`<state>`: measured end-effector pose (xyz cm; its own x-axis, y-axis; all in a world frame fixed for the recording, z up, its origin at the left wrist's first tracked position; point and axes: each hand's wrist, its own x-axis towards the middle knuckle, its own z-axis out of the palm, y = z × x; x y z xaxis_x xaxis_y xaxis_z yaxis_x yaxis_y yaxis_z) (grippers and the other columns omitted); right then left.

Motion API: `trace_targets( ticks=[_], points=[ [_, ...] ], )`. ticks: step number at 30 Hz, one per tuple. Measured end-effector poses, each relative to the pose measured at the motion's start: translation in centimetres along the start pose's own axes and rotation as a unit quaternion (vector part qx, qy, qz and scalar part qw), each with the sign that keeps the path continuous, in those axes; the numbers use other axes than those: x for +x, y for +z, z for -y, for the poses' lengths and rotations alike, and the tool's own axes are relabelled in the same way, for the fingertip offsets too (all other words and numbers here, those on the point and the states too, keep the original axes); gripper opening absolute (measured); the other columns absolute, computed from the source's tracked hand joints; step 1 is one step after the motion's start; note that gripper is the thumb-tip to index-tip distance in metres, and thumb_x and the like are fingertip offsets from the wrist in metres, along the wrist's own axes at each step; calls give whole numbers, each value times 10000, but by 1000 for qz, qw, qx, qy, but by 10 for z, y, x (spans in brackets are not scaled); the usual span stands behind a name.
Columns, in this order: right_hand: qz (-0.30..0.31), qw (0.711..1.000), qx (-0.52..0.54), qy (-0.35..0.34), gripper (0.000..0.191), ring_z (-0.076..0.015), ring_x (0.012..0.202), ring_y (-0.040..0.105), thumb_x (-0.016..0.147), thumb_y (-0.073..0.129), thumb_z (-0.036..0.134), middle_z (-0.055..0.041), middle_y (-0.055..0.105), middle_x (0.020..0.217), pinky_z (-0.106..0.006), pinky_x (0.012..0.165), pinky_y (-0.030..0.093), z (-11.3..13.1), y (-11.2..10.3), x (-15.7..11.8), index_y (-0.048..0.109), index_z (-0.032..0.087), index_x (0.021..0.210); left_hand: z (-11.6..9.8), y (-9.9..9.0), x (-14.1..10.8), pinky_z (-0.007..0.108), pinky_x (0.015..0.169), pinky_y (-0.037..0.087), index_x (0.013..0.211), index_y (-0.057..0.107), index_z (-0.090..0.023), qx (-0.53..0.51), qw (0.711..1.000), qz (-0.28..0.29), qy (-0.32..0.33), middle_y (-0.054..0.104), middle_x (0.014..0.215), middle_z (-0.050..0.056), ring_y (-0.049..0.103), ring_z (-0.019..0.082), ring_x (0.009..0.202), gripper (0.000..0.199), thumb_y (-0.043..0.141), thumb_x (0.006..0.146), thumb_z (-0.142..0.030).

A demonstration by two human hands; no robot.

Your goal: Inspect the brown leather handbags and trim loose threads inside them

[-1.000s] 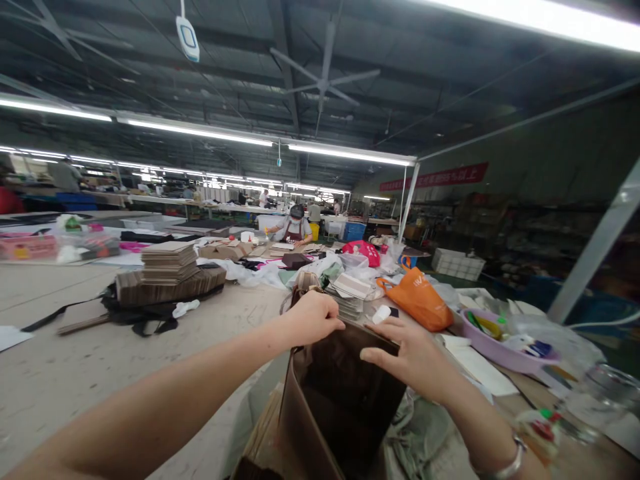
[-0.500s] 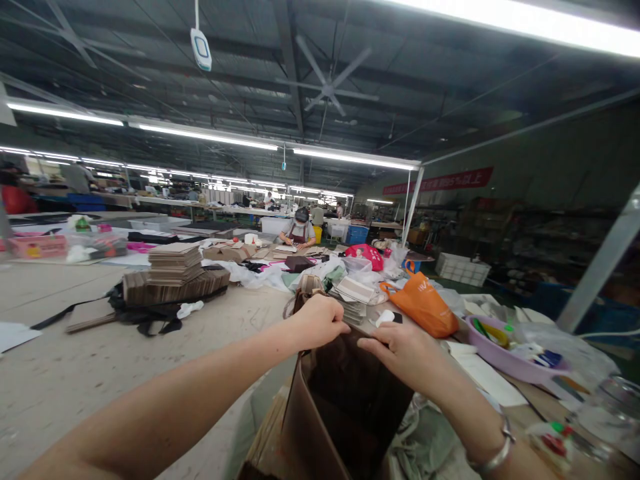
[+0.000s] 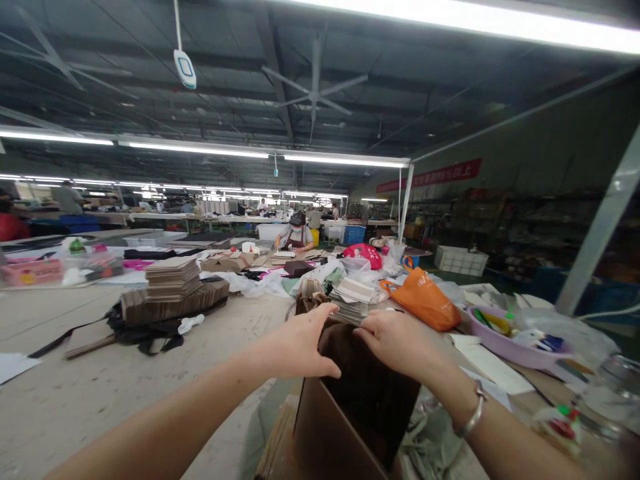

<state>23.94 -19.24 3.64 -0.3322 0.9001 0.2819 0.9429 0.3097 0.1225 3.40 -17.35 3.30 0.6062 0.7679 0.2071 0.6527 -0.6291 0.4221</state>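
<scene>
In front of me stands a dark brown bag [image 3: 320, 427], its mouth facing up and its inside in shadow. My left hand [image 3: 300, 343] is at the left of the mouth, thumb and fingers spread wide apart with nothing gripped between them. On the far right part of the rim, my right hand [image 3: 395, 340] is closed, pinching the bag's edge; a bracelet circles that wrist. Just beyond the hands lies a stack of light panels [image 3: 350, 293]. Grey-green cloth [image 3: 430, 433] is bunched beside the bag at the lower right.
Piled brown panels [image 3: 173, 280] with black straps lie to the left. An orange bag [image 3: 425, 300] and a lilac basin [image 3: 515, 347] of small items are at the right. A co-worker [image 3: 295, 233] sits across the table [image 3: 125, 393]. A metal post [image 3: 600, 220] rises at the right.
My left hand has let go of the rim and opened, shifting slightly left and down. My right hand stays at the rim. The bag's near edge has straightened, and the view has shifted slightly.
</scene>
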Motion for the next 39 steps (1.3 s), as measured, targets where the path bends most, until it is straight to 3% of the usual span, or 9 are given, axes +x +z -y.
trace_targets(
  ticks=[3,6,15,18,20,25,29,34,39],
  points=[
    [13,1000,3,3,293,-189,746,617,883,493,335,-63,695,801,-264,633,382,-1,-6,-3,698,194,729,6,-14,-3,348,1036,341,1418,201,-265,28,997,65,18,339,1460,67,401,247,1276,851,618,679,-208],
    [20,1000,21,-8,300,-178,667,605,862,519,351,-50,689,714,-262,579,352,-2,-14,-13,688,199,666,14,-28,4,346,1012,353,1411,222,-308,65,991,108,45,386,1433,45,434,239,1247,792,534,707,-121],
    [-22,999,26,14,324,-155,598,566,853,523,363,-40,657,651,-269,542,303,-20,8,-35,662,195,612,1,-19,29,305,799,427,902,623,-224,105,989,70,71,653,957,18,588,219,911,227,631,729,-371],
    [-34,999,20,21,319,-160,614,567,856,519,355,-37,656,666,-272,544,301,-24,15,-39,661,198,618,-1,-18,26,302,814,447,1095,589,-231,-5,996,91,21,634,1103,53,597,220,973,437,549,774,-526],
    [-36,999,22,29,308,-159,623,568,856,517,343,-36,660,684,-269,551,308,-23,15,-40,660,199,624,-4,-17,18,320,895,440,1313,422,-229,-72,995,72,-8,508,1322,100,534,240,1137,644,504,784,-587],
    [-28,999,31,26,301,-173,673,586,864,496,326,-48,664,715,-272,580,330,-18,12,-42,658,197,645,-7,-11,-8,387,1110,246,1466,8,-254,41,996,78,5,129,1534,71,215,280,1381,1049,671,676,-446],
    [-41,999,29,20,286,-177,672,583,860,507,319,-47,662,717,-279,578,325,-24,16,-44,649,196,645,8,-16,-18,372,1096,273,1445,-128,-276,73,990,124,-12,59,1538,54,221,252,1381,1004,581,734,-281],
    [-45,997,34,44,308,-164,644,569,865,512,337,-38,654,701,-278,565,307,-40,23,-49,645,198,624,34,-24,-19,385,1057,329,1439,-151,-266,90,983,157,-39,193,1515,92,286,267,1354,938,510,774,-227],
    [-35,997,50,52,318,-159,641,565,870,516,360,-31,648,683,-269,572,313,-45,24,-51,644,199,626,28,-22,-20,409,1052,334,1447,-88,-317,87,983,156,-43,175,1524,81,292,284,1350,931,546,767,-273]
  ],
)
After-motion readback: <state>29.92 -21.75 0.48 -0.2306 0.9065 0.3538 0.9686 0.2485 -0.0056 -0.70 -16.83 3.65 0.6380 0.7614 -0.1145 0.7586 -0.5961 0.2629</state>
